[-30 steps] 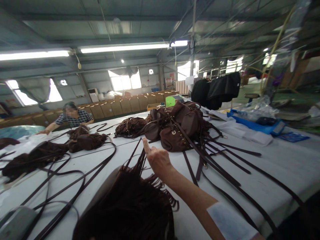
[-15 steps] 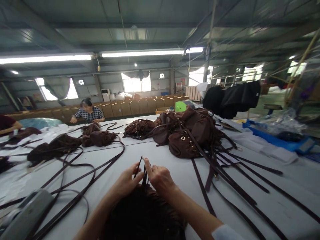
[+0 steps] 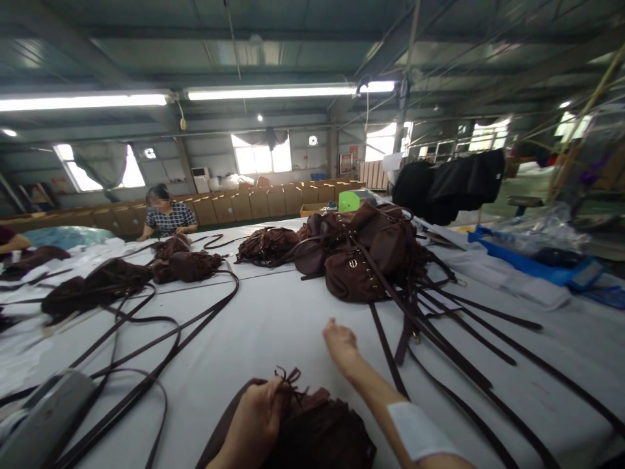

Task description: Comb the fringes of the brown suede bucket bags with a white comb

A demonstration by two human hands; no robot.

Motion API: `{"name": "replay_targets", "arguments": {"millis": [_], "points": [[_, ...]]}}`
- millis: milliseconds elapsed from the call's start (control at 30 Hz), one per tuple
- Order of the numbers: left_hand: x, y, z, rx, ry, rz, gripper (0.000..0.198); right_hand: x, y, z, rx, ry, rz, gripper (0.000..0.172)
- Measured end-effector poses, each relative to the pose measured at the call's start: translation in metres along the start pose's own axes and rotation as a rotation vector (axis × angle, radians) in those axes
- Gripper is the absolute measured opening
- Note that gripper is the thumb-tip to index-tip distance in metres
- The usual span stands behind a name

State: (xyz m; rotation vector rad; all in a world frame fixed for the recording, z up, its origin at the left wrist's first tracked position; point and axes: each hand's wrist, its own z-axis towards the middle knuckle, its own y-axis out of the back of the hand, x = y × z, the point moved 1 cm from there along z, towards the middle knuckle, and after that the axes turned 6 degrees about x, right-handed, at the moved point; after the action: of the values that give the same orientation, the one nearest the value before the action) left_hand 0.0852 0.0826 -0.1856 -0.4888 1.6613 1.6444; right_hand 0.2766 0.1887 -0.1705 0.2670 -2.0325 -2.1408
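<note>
A dark brown drawstring bag (image 3: 322,426) with a gathered top lies at the near edge of the table, partly out of view at the bottom. Closed over its gathered top, near the thin cord ends (image 3: 289,379), is my left hand (image 3: 258,417). My right hand (image 3: 342,342) is apart from the bag, out over the white table, with its fingers curled in. Whatever it may hold is hidden. Beyond it is a heap of brown bags (image 3: 374,254) with long straps trailing toward me.
More brown bags (image 3: 188,266) and looped straps (image 3: 176,352) lie on the left. A grey device (image 3: 53,417) sits at the near left. On the right is a blue tray (image 3: 532,264) with clear plastic. A person in a checked shirt (image 3: 170,218) works across the table.
My right hand has moved from the cord out to the right, away from the bag. My left hand has come down onto the gathered top. The cord is no longer stretched upward between both hands.
</note>
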Motion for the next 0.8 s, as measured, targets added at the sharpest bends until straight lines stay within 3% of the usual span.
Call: {"name": "replay_targets", "arguments": {"millis": [100,167,267,333,400,500,600,700,800], "points": [[0.016,0.005,-0.003,-0.041,0.08,-0.069,0.036,-0.04,0.001,-0.003,0.027,-0.084,0.018,0.052],[0.021,0.01,0.011,0.005,0.134,-0.147,0.029,-0.045,0.0,-0.015,0.034,-0.085,0.052,0.054],[0.01,0.028,0.048,0.076,0.137,-0.269,0.03,-0.024,0.002,-0.042,0.031,-0.062,0.141,0.052],[-0.001,0.046,0.069,0.013,0.07,-0.313,0.04,-0.006,0.002,-0.065,0.003,-0.03,0.287,0.05],[-0.001,0.063,0.073,-0.072,0.055,-0.295,0.061,0.001,-0.002,-0.089,-0.03,-0.011,0.462,0.049],[0.029,0.075,0.043,-0.095,0.256,-0.12,0.086,-0.012,-0.014,-0.118,-0.052,-0.08,0.582,0.048],[0.064,0.063,-0.005,0.094,0.474,-0.085,0.095,-0.025,-0.016,-0.13,-0.02,-0.133,0.53,0.048],[0.065,0.039,-0.033,0.141,0.362,-0.19,0.072,-0.001,0.006,-0.12,0.061,0.017,0.382,0.05],[0.037,0.026,-0.036,0.07,0.215,-0.218,0.053,0.049,0.037,-0.102,0.112,0.247,0.247,0.064]]}}
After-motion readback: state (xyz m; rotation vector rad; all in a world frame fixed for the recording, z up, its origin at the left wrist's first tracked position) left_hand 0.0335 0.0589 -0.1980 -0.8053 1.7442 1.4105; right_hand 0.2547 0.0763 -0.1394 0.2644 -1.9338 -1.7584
